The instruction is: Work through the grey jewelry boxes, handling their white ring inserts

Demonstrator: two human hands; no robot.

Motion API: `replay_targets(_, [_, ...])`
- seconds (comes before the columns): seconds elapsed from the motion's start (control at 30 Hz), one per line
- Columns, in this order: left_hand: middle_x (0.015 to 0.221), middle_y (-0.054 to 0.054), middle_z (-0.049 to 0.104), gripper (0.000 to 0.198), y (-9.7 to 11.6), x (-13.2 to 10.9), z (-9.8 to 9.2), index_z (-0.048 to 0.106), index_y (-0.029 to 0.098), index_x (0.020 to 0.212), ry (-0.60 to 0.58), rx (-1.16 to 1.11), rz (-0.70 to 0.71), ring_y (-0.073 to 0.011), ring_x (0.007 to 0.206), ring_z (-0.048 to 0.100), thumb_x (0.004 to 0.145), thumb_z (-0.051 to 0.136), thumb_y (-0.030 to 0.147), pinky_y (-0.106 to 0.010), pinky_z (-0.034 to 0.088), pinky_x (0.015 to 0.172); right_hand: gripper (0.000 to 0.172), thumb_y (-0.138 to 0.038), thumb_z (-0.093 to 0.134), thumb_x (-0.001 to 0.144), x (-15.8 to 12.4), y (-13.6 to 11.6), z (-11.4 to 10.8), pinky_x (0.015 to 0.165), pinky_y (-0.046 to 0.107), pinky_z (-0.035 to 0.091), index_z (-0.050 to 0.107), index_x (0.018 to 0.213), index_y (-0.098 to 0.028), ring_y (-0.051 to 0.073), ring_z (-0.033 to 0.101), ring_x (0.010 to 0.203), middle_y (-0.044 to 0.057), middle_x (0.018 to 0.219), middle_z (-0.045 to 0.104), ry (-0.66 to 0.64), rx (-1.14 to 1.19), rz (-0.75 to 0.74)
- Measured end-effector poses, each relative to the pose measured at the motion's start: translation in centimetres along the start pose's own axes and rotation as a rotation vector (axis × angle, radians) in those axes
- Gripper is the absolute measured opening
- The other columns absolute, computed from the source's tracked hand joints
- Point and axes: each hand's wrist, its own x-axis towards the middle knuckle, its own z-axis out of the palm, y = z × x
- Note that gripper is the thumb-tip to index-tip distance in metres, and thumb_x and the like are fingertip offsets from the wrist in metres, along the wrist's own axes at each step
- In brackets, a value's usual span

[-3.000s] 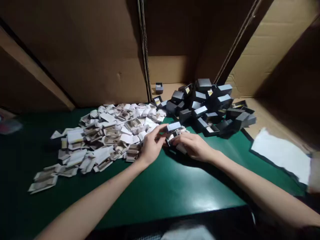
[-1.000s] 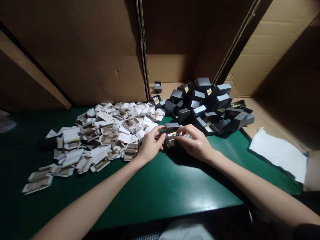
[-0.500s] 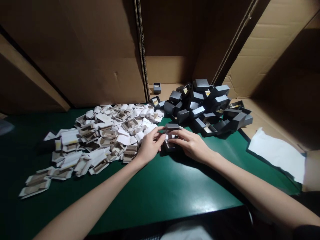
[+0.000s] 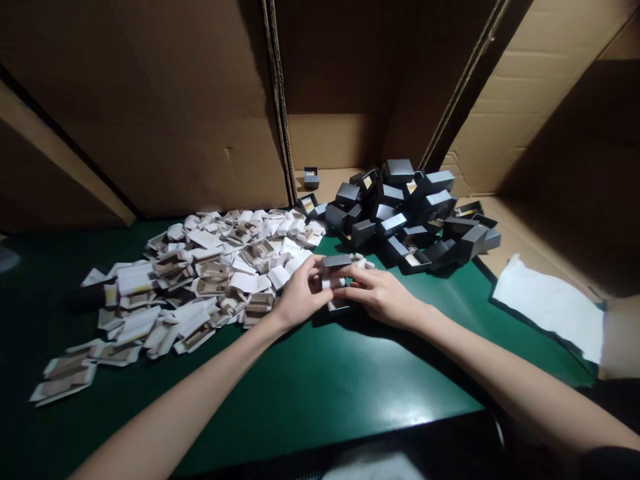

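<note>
Between my hands is a small black box (image 4: 337, 261), its lid side up at the far end and a white paper insert (image 4: 333, 283) showing inside. My left hand (image 4: 303, 293) grips the box's left side, thumb across the front and fingers behind. From the right, my right hand (image 4: 380, 293) has its fingers closed on the box and its insert; the fingertips partly cover the contact. A heap of folded white paper inserts (image 4: 205, 238) with grey-brown insides spreads to the left. Several black boxes (image 4: 399, 170) are piled behind my right hand.
Cardboard walls (image 4: 190, 120) stand along the back and right of the green table (image 4: 300, 393). A white sheet (image 4: 550, 307) lies at the right edge. One small open box (image 4: 311, 177) sits apart near the back wall.
The box between my hands has tilted and come slightly nearer, showing more of the white insert. My right fingers have shifted left over it. The view has moved a little.
</note>
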Motion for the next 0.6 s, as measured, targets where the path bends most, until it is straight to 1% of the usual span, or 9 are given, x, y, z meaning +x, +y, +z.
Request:
replay_targets(0.1, [0.099,-0.005,0.064,0.032,0.1,-0.1,0.0,0.052,0.016,0.103,-0.014,0.072,0.021,-0.0186,0.091,0.064,0.072,0.06,0.016,-0.029,0.052,0.082,0.029,-0.004,0.047,0.086,0.0,0.1,0.0,0.08,0.031,0.054,0.065,0.101,-0.021,0.019,0.062,0.102,0.01,0.123,0.059,-0.006,0.01,-0.022])
replay_targets(0.2, [0.099,-0.005,0.064,0.028,-0.1,-0.1,0.0,0.055,0.017,0.104,0.043,0.148,0.018,-0.0189,0.091,0.062,0.078,0.059,0.024,-0.028,0.051,0.078,0.03,-0.004,0.046,0.086,-0.1,0.4,-0.1,0.078,0.031,0.054,0.064,0.102,-0.02,0.019,0.063,0.099,0.01,0.122,0.061,0.009,0.024,-0.05])
replay_targets(0.23, [0.099,-0.005,0.064,0.027,-0.1,-0.1,0.0,0.056,0.017,0.105,0.062,0.156,0.02,-0.0189,0.092,0.062,0.08,0.058,0.027,-0.027,0.051,0.078,0.029,-0.004,0.044,0.087,-0.1,0.5,-0.2,0.077,0.031,0.054,0.064,0.101,-0.02,0.019,0.064,0.098,0.011,0.12,0.062,0.037,0.041,-0.07])
replay_targets(0.33, [0.098,-0.004,0.065,0.023,-0.3,0.1,0.0,0.059,0.016,0.101,0.151,0.154,0.048,-0.018,0.093,0.061,0.081,0.056,0.027,-0.026,0.05,0.081,0.028,-0.006,0.038,0.089,0.0,0.8,-0.5,0.076,0.03,0.054,0.061,0.097,-0.019,0.017,0.065,0.094,0.011,0.11,0.066,0.211,0.174,-0.087])
replay_targets(0.4, [0.094,-0.003,0.066,0.02,-0.5,0.3,0.0,0.06,0.015,0.096,0.237,0.137,0.051,-0.0173,0.09,0.062,0.079,0.055,0.024,-0.026,0.049,0.082,0.026,-0.005,0.037,0.089,0.1,0.9,-0.8,0.073,0.029,0.054,0.058,0.092,-0.019,0.016,0.065,0.088,0.009,0.096,0.067,0.349,0.268,-0.005])
replay_targets(0.47, [0.093,-0.003,0.067,0.02,-0.6,0.4,0.0,0.062,0.015,0.094,0.328,0.101,0.027,-0.0171,0.088,0.062,0.077,0.056,0.024,-0.026,0.049,0.082,0.019,-0.007,0.041,0.087,0.1,1.2,-1.1,0.069,0.029,0.053,0.056,0.089,-0.019,0.016,0.062,0.082,0.008,0.087,0.063,0.411,0.292,0.121])
replay_targets(0.5, [0.094,-0.004,0.067,0.021,-0.6,0.5,-0.1,0.062,0.015,0.095,0.365,0.082,0.012,-0.0174,0.089,0.062,0.077,0.057,0.024,-0.026,0.049,0.082,0.016,-0.008,0.044,0.085,0.1,1.4,-1.3,0.07,0.03,0.052,0.055,0.09,-0.019,0.017,0.061,0.082,0.008,0.087,0.062,0.399,0.273,0.176])
replay_targets(0.53, [0.096,-0.004,0.067,0.022,-0.7,0.5,-0.1,0.062,0.014,0.096,0.4,0.062,-0.002,-0.0178,0.09,0.062,0.077,0.058,0.025,-0.027,0.049,0.083,0.016,-0.01,0.048,0.083,0.0,1.7,-1.4,0.072,0.033,0.052,0.054,0.093,-0.019,0.019,0.06,0.084,0.008,0.09,0.062,0.355,0.244,0.212])
replay_targets(0.6, [0.098,-0.005,0.068,0.025,-0.7,0.5,-0.2,0.062,0.014,0.098,0.454,0.029,-0.027,-0.0189,0.093,0.062,0.077,0.059,0.026,-0.028,0.049,0.084,0.025,-0.011,0.053,0.077,-0.2,2.4,-1.6,0.08,0.039,0.05,0.052,0.101,-0.018,0.023,0.058,0.094,0.011,0.102,0.062,0.212,0.186,0.232])
